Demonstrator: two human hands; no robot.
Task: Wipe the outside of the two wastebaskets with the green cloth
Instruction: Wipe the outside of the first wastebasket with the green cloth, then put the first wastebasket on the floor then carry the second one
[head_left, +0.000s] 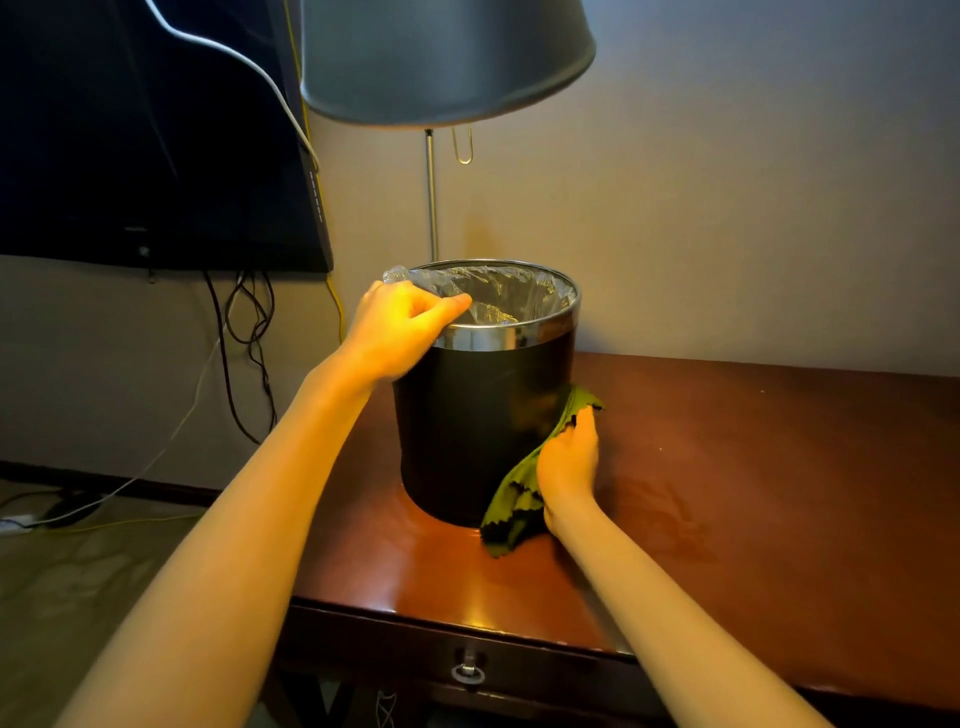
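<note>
A person is wiping a black wastebasket (467, 415) that is standing upright near the left edge of the desk (753, 467), its long axis vertical. The left hand (400, 327) is gripping the chrome rim (498, 335) on the left side, fingers curled over it onto the clear liner (509, 296). The right hand (569, 462) is pressing the green cloth (511, 501) flat against the lower right wall, fingers fairly straight and pointing toward the desk's back edge. The wall is lying just left of those fingers, so the next sweep probably runs round the curve. The right thumb is hidden, as is the basket's far side. No second wastebasket is showing.
</note>
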